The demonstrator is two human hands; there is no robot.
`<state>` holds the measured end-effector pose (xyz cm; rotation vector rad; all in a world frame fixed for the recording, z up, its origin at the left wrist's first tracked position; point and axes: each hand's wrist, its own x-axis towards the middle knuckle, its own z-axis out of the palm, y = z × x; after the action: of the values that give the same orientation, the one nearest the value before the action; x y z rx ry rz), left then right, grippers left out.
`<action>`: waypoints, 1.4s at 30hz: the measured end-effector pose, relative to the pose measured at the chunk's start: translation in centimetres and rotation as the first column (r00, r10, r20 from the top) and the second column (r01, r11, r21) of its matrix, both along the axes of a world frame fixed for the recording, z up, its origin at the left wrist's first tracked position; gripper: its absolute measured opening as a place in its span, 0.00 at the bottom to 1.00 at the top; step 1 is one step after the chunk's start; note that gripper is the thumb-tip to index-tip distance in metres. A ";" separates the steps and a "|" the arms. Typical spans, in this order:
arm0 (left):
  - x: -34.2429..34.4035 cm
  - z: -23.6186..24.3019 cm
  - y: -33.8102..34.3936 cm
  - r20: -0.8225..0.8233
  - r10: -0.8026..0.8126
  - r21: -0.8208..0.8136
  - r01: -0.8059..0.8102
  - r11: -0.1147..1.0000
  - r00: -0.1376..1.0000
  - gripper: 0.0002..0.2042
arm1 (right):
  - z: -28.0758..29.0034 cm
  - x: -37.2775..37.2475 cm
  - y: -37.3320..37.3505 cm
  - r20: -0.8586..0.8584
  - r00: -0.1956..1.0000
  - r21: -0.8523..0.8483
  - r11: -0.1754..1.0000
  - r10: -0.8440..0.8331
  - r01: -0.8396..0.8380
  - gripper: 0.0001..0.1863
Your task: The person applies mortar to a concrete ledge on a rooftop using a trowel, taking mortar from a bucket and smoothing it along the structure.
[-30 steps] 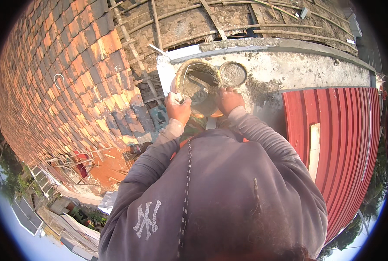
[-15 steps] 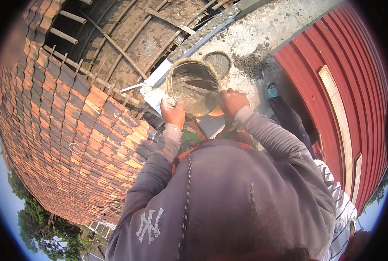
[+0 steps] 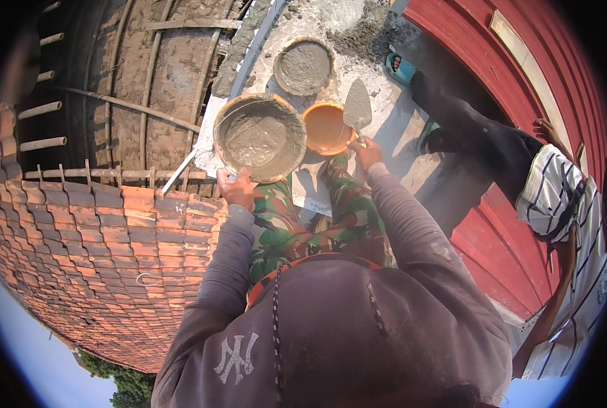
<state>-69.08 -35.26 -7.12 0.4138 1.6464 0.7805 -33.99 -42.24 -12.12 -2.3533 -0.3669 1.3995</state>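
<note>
My left hand [image 3: 236, 188] grips the near rim of a mortar-crusted bucket [image 3: 294, 148]. Wet grey mortar [image 3: 254, 139] lies inside it, and a thin wire handle crosses its top. To the right, my right hand [image 3: 367, 151] is closed round the handle of a pointed trowel [image 3: 358, 107]. The trowel's blade is coated in grey mortar and points away from me, outside the bucket. Just left of the blade stands an orange bucket [image 3: 326, 129], its inside showing orange. Farther off is another bucket [image 3: 305, 66] of mortar.
Clay roof tiles [image 3: 106, 251] slope away at left, beside exposed poles [image 3: 147, 109] over a brown surface. A concrete ledge [image 3: 399, 129] lies ahead, with loose mortar [image 3: 368, 30] on it. A co-worker [image 3: 568, 197] in dark trousers stands right, by red corrugated sheets [image 3: 507, 245].
The trowel has come out of the bucket, and my right hand has moved right with it. My left hand stays on the rim. The view has turned, showing more of the co-worker.
</note>
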 end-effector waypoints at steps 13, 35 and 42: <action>2.6 -9.3 -0.4 -0.116 0.042 -0.124 -0.056 0.991 0.992 0.15 | -15.7 -0.1 -4.9 -0.480 0.597 -0.048 0.699 -0.643 0.714 0.14; 5.5 -11.1 2.1 0.126 -0.118 -0.234 0.145 0.961 0.985 0.17 | -15.3 22.0 -18.3 0.017 0.996 0.072 0.993 -0.092 0.090 0.11; 5.8 -15.4 0.5 0.224 -0.272 -0.235 0.323 0.917 0.936 0.26 | -19.1 26.1 -19.9 0.150 0.983 0.048 0.993 0.102 -0.110 0.12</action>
<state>-63.26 -34.72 -22.48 0.3746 1.4427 0.3479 -7.88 -62.16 -31.24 -2.4298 -0.5728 1.2465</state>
